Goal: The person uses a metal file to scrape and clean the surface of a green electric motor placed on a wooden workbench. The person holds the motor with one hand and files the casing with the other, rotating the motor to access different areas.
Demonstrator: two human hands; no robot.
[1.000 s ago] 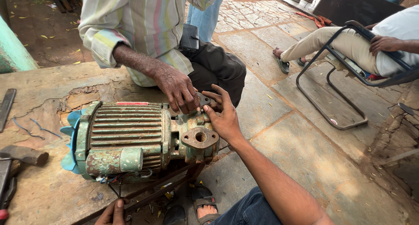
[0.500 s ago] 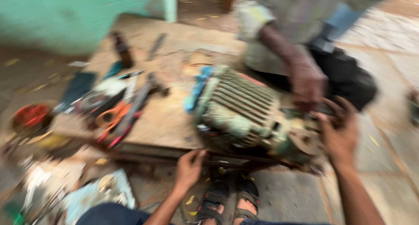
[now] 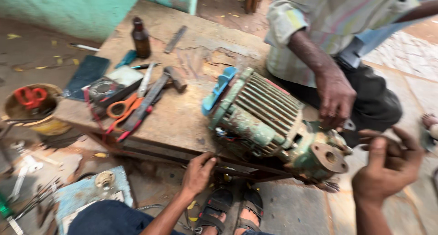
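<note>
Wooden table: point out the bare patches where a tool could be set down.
The wooden table is bare between the hammer and the green motor, and along the far edge past the metal file. The left end is crowded: brown bottle, multimeter, orange scissors.
</note>
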